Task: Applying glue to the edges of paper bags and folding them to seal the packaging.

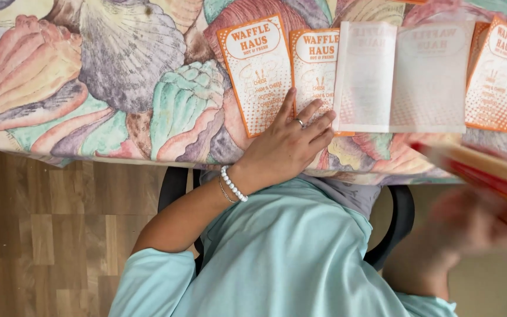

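Viewing from the head camera: left hand (286, 147) rests flat, fingers (318, 124) spread apart, on the second orange-and-white paper bag (315, 64) of a row on the table (118, 76); bag long axis runs away from the body; right hand (470, 226), blurred, grips a red-edged stack (485, 167), lying right of the row.

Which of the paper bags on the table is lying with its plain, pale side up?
The wide bag, third from the left: it shows only faint see-through print. The others show bright orange fronts. The left hand rests beside it, on the second bag.
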